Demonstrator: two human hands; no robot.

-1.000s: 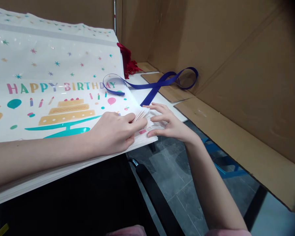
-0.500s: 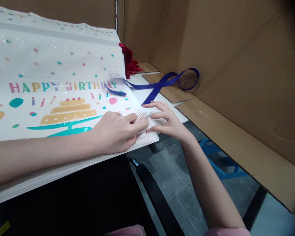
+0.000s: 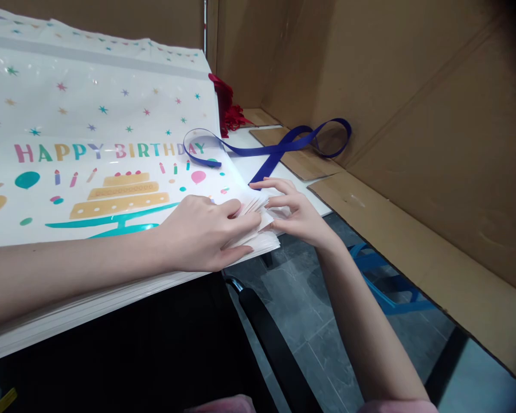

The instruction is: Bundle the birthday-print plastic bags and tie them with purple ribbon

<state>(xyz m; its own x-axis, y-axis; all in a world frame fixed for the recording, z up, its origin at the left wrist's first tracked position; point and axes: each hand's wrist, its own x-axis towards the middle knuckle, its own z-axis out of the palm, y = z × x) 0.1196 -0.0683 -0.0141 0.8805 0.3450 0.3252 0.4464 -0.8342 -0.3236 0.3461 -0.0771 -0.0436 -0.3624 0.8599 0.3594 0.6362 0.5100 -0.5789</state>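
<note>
A stack of white plastic sheets [image 3: 124,123], printed with "HAPPY BIRTHDAY", a cake, balloons and stars, spreads over the left half of the view. My left hand [image 3: 212,232] lies across its near right corner, fingers closed on the bunched sheet edges and thumb stretched along them. From the right, my right hand [image 3: 298,212] curls its fingers round the same fanned corner, index finger lying on top; its thumb tip is partly hidden among the sheets. A blue ribbon [image 3: 266,163] loops over the stack's right edge, just beyond my right hand.
Red ribbon or tassels [image 3: 230,112] poke out from the stack's far right edge. Brown cardboard walls [image 3: 391,103] enclose the back and right, with a cardboard flap [image 3: 413,258] along the right. Below are a black chair armrest [image 3: 270,344] and a blue stool [image 3: 382,287] on grey tiles.
My left thumb has straightened out along the sheet edges. My right hand has shifted very slightly to the right with the corner, and the ribbon remains in place.
</note>
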